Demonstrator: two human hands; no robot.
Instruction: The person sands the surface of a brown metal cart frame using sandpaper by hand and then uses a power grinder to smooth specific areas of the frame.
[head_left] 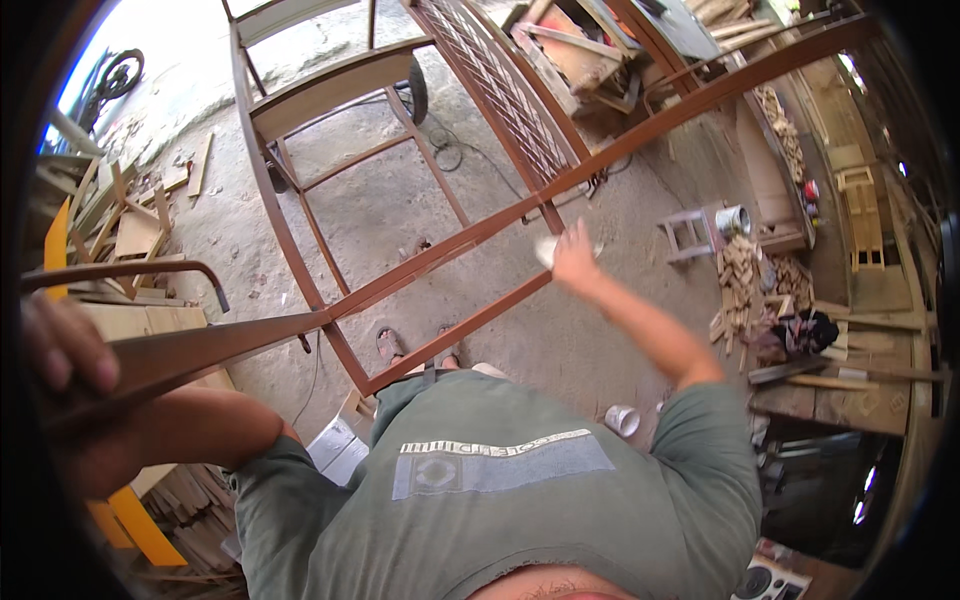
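Head view: I note my left hand (pixel 62 345) closed around the reddish-brown painted wooden frame (pixel 440 255). My right hand (pixel 574 252) presses one pale cloth pad (pixel 550 250) against its diagonal rail. One white tin (pixel 622 420) stands on the concrete floor (pixel 380 200); two sandalled feet (pixel 415 345) below.

The person wears a grey-green short-sleeved T-shirt (pixel 520 480) with a pale rectangular printed patch (pixel 500 465) across the chest. Both forearms are bare below the sleeves. Open sandals (pixel 388 345) show on the feet, toes uncovered.
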